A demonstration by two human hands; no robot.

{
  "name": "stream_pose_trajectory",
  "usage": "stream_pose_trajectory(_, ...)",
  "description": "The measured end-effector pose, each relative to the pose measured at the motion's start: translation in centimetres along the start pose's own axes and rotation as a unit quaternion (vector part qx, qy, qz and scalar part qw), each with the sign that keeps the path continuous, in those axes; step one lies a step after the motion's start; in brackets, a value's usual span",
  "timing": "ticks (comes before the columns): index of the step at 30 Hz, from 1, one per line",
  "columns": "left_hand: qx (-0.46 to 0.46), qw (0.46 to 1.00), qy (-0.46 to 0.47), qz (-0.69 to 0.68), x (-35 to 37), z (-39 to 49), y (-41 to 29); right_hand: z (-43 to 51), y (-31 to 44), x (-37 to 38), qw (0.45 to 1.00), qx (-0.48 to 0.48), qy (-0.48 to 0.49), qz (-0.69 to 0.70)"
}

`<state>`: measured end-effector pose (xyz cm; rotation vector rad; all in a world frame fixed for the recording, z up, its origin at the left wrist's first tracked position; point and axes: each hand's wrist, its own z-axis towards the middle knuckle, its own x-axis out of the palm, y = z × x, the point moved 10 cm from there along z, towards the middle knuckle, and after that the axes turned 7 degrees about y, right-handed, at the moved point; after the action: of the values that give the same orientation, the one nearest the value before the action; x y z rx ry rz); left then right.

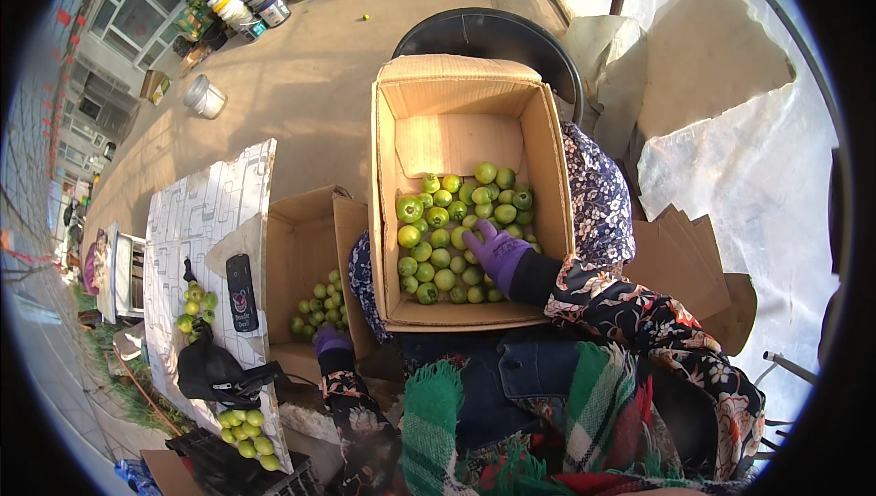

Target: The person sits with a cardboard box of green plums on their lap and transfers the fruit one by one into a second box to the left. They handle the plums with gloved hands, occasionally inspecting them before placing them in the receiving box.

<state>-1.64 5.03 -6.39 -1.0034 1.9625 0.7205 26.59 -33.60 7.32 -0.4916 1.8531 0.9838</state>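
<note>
A cardboard box [472,95] rests across the lap, holding many green tomatoes [441,256] in its near part. Inside it is my right hand [498,255] in a purple glove, its thumb and fingers apart and against the tomatoes, with no tomato plainly gripped. To the left stands a second, lower cardboard box [301,225] with smaller-looking green tomatoes [325,304] in it. My left hand [333,340], also in a purple glove, reaches into that box beside the fruit. Its fingertips are mostly hidden, so its grip does not show.
A white patterned board [185,222] at left bears a phone-like black case [241,293], a black bag [212,369] and green tomatoes [248,433]. A large black tub [479,20] stands beyond the lap box. Flattened cardboard [677,270] lies right; a white bucket [204,97] is farther off.
</note>
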Motion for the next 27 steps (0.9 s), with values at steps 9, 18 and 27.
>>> stream_pose_trajectory(9, 0.18, 0.943, -0.244, -0.135, -8.6, -5.4, -4.8, 0.7, -0.1, -0.2, 0.999, -0.027, -0.025, 0.005)
stream_pose_trajectory(18, 0.541, 0.725, -0.385, -0.183, -21.0, -30.4, -24.4, 0.2, -0.1, -4.1, 0.95, -0.043, -0.027, 0.307)
stream_pose_trajectory(27, 0.513, 0.839, -0.145, -0.107, -14.6, -27.7, -30.7, 0.4, -0.8, -1.7, 0.716, -0.087, 0.095, 0.686)
